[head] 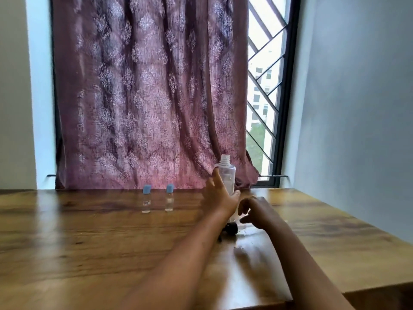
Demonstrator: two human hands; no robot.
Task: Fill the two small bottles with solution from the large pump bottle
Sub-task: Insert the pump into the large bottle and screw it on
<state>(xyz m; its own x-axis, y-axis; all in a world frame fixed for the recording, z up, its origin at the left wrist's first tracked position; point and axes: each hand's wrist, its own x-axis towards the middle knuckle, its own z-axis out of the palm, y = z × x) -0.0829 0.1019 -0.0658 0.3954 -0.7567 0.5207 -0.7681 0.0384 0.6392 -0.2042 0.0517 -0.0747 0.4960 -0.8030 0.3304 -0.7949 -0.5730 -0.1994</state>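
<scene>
The large clear bottle (228,173) stands upright at the back of the table, its neck open and the pump off. My left hand (220,198) wraps around its lower body from the left. The black pump head (230,230) lies on the table just in front of the bottle, with its pale tube pointing right. My right hand (259,211) hovers over that tube with its fingers curled; whether it touches the tube I cannot tell. Two small clear bottles with blue caps, the left small bottle (146,200) and the right small bottle (169,198), stand capped further left.
The wooden table (89,242) has its right edge and front right corner close to my right forearm. Some wet drops (240,247) lie near the pump. A purple patterned curtain (145,97) hangs behind the table, and a barred window (266,97) is to its right.
</scene>
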